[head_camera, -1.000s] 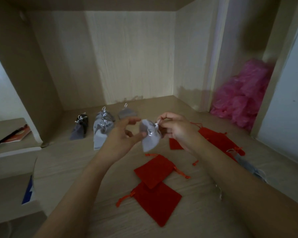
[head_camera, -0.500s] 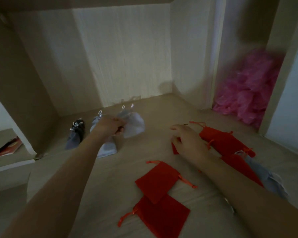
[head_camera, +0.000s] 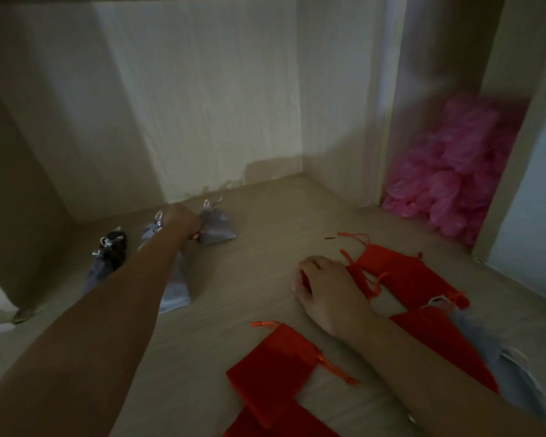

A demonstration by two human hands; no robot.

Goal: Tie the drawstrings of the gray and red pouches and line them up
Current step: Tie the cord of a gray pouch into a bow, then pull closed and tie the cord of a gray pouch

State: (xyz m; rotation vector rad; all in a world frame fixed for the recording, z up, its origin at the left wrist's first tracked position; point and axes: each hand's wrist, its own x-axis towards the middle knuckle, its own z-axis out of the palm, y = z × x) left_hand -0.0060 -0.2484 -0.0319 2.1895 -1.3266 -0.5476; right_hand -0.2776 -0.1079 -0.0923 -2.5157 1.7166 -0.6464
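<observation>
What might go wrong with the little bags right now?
The left hand grips the end gray pouch while its arm crosses a second gray pouch; pulling back may knock the row crooked. The right hand rests on the red pouches, whose drawstrings overlap and may snag.

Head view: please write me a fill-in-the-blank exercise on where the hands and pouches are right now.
The left hand grips a gray pouch at the ___ of the shelf.
The right hand lies ___-down among red pouches.
The crumpled plastic on the right is ___.
Missing words: back; palm; pink.
</observation>
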